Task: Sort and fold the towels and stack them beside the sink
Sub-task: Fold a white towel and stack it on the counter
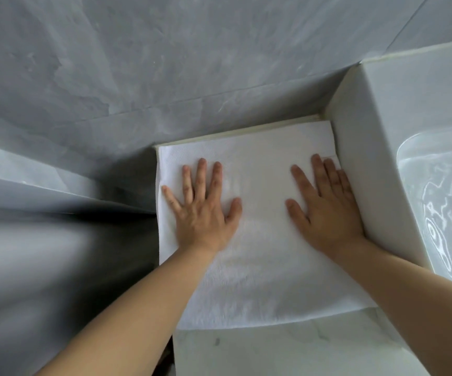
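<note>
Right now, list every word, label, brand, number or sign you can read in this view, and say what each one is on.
None: no readable text anywhere in this view.
White towel: plain, no tag or print showing under the left hand and right hand.
Sink: blank white wall; the wavy lines in its basin are reflections on water, not writing.
Grey wall tiles: unmarked.

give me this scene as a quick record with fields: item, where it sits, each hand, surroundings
item: white towel, folded, lying flat
where: on the pale counter, against the side of the sink
left hand: flat on the towel, fingers spread
right hand: flat on the towel, next to the sink's side
sink basin: holds water
surroundings: grey marbled wall behind
</note>
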Demonstrator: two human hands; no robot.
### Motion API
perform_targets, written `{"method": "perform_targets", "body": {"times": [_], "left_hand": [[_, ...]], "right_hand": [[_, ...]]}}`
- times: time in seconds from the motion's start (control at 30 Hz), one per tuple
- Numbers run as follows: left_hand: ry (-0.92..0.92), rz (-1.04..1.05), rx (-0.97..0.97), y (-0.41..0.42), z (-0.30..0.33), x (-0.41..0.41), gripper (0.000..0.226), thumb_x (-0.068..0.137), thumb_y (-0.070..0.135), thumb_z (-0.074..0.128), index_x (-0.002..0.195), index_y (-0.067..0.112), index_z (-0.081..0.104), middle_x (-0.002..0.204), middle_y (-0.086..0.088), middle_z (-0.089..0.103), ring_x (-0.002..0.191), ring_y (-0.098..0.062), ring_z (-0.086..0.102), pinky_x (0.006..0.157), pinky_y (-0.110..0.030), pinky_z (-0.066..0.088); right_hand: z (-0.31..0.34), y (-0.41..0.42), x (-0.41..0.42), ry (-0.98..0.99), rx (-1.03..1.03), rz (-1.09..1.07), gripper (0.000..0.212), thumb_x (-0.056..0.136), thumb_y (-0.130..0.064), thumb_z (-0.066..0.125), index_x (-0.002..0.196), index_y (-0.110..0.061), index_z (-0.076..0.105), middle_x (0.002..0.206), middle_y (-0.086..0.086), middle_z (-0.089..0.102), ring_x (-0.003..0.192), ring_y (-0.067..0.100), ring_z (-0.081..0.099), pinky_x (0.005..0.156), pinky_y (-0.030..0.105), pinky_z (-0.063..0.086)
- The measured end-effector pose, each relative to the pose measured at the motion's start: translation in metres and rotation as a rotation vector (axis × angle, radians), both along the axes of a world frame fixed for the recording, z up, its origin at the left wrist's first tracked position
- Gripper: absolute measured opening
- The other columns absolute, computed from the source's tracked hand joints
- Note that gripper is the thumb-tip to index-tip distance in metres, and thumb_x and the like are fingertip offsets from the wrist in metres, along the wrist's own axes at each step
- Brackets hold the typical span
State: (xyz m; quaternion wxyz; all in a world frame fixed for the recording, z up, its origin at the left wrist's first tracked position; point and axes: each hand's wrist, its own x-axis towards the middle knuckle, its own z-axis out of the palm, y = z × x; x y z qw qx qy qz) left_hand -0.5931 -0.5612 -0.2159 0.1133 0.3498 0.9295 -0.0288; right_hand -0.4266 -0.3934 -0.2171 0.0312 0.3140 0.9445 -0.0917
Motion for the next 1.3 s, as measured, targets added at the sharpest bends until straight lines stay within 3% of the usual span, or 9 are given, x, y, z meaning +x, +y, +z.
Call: {"method": "perform_targets", "body": {"times": [0.23,0.37,0.47,0.67,1.03,1.3], "left_hand": [[-0.015,-0.006,0.003,0.001,0.001,-0.001,0.08,0.088,0.066,0.006,0.157,0.029,-0.011,0.165,0.002,-0.02,0.15,-0.027,-0.021,0.115,-0.067,-0.008],[0.03,-0.078,0.038,0.003,0.008,0.03,0.076,0.096,0.058,0.012,0.159,0.02,-0.005,0.166,-0.005,-0.012,0.152,-0.029,-0.014,0.118,-0.062,-0.007],[-0.031,-0.172,0.092,-0.012,0.006,0.065,0.074,0.098,0.058,0.021,0.16,0.02,0.005,0.167,-0.004,-0.003,0.153,-0.028,-0.006,0.119,-0.063,0.003],[0.002,-0.102,0.05,-0.066,0.001,0.057,0.07,0.1,0.055,0.018,0.16,0.022,0.005,0.167,-0.004,-0.003,0.153,-0.027,-0.005,0.12,-0.06,0.01],[0.001,-0.057,0.048,-0.058,-0.001,0.052,0.072,0.095,0.055,0.024,0.159,0.027,0.008,0.167,0.001,-0.001,0.154,-0.024,-0.003,0.119,-0.061,0.008],[0.023,-0.028,0.015,-0.056,-0.001,0.052,0.073,0.093,0.058,0.018,0.159,0.031,0.0,0.166,0.005,-0.009,0.153,-0.02,-0.011,0.12,-0.058,0.002]], "right_hand": [[0.0,0.001,0.0,-0.013,0.014,0.004,0.069,0.093,-0.056,0.024,0.156,-0.027,0.021,0.164,0.013,0.009,0.15,0.031,0.008,0.122,0.043,0.005],[-0.001,0.003,-0.001,-0.019,0.028,0.015,0.07,0.093,-0.056,0.023,0.156,-0.026,0.02,0.163,0.014,0.009,0.15,0.033,0.008,0.122,0.044,0.004],[-0.001,0.0,-0.001,-0.02,0.032,0.014,0.07,0.093,-0.056,0.023,0.156,-0.026,0.021,0.163,0.014,0.01,0.15,0.033,0.01,0.122,0.044,0.005],[0.001,0.001,-0.001,-0.019,0.036,0.028,0.07,0.093,-0.054,0.022,0.156,-0.025,0.02,0.163,0.015,0.01,0.15,0.034,0.008,0.122,0.044,0.004],[-0.001,-0.002,-0.001,0.043,0.054,-0.001,0.067,0.092,-0.045,0.028,0.154,-0.02,0.028,0.161,0.018,0.017,0.148,0.036,0.015,0.121,0.047,0.008],[0.011,-0.016,-0.005,0.051,0.054,-0.06,0.067,0.091,-0.04,0.025,0.151,-0.012,0.033,0.159,0.019,0.025,0.147,0.036,0.021,0.12,0.052,0.007]]}}
